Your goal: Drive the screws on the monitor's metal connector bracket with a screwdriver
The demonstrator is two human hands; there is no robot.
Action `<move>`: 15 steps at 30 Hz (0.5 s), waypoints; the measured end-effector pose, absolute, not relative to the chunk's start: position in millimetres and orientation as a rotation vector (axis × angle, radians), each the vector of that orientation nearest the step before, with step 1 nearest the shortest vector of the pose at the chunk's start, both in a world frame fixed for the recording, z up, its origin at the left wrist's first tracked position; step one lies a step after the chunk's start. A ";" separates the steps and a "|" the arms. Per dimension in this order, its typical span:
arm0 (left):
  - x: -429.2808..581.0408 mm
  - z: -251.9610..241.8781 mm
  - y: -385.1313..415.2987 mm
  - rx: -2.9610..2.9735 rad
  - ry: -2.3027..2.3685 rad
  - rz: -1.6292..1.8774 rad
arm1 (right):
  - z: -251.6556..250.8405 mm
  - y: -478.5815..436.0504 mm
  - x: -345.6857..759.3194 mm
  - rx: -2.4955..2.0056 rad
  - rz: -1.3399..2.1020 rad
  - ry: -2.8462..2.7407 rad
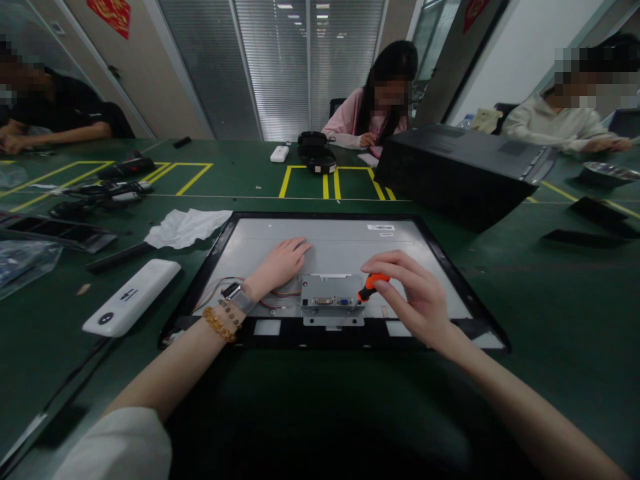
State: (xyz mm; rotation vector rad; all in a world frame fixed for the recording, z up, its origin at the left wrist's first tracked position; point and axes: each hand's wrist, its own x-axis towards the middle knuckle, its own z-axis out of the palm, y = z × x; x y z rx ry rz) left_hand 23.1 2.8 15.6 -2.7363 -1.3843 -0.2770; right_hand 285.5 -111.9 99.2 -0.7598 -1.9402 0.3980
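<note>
An opened monitor panel (pixel 340 233) lies face down on the green table, its black frame around a grey metal back. Near its front edge sits a metal bracket (pixel 325 290) with a blue video port and a white one. My right hand (pixel 417 287) pinches an orange and black screwdriver (pixel 369 287) by its handle. The screwdriver is tilted, its tip down at the bracket's right front edge; the screw under it is too small to make out. Flat on the metal back, left of the bracket, rests my left hand (pixel 283 263), fingers stretched out. Thin cables (pixel 270 303) run beneath that wrist.
Left of the panel are a white handheld device (pixel 133 297) with a cable, a crumpled tissue (pixel 187 228) and a black strip (pixel 120 257). A large black casing (pixel 455 173) stands behind it to the right. Several people sit around the table (pixel 240 180).
</note>
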 end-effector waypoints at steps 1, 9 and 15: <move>22.9 15.0 3.1 -2.738 -1.385 -0.281 | 99.6 -112.1 285.6 -0.769 0.402 -1.936; 21.8 12.4 4.2 -2.740 -1.377 -0.283 | 94.2 -113.8 287.2 -0.776 0.587 -1.879; 21.9 12.2 4.2 -2.751 -1.375 -0.303 | 96.9 -112.9 285.9 -0.730 0.476 -1.917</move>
